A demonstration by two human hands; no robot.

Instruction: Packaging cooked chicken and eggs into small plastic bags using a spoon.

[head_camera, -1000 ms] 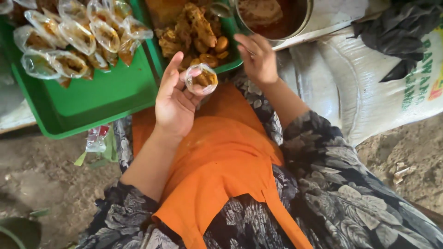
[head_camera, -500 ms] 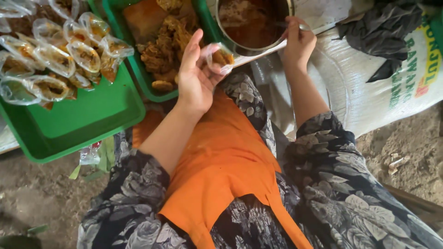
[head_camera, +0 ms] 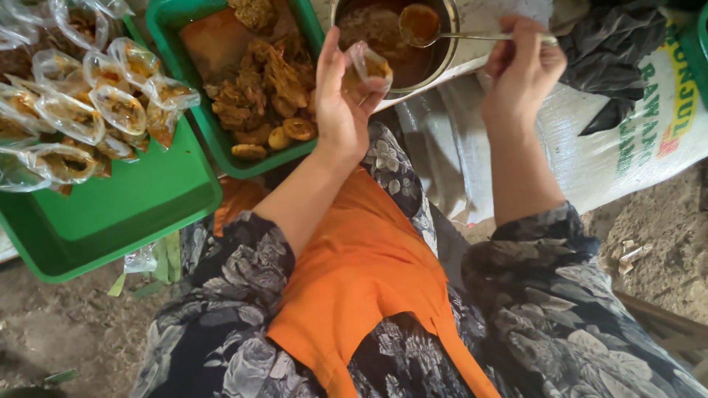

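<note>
A small clear plastic bag (head_camera: 366,70) with brownish food in it is held up by the left hand (head_camera: 341,103), pinched between thumb and fingers, with its mouth turned upward. The bag is kept just beside the rim of a round metal pot (head_camera: 450,33) of reddish-brown sauce, which lies just beyond the hand. A metal spoon (head_camera: 442,29) is gripped at the handle's end by the right hand (head_camera: 522,70), the fingers closed around it; the bowl of the spoon, filled with sauce, is held over the pot, above and just to the right of the bag, not touching it.

To the left of the left hand, a small green tray (head_camera: 166,22) of fried, sauce-coated pieces is seen. Further left, a larger green tray (head_camera: 110,214) is loaded at its far end with many filled clear packets (head_camera: 96,103), its near part bare. Under and to the right of the right hand, a white woven sack (head_camera: 612,147) is lying, with a dark crumpled plastic bag (head_camera: 612,51) on it. An orange cloth (head_camera: 361,273) is spread over the lap below both hands.
</note>
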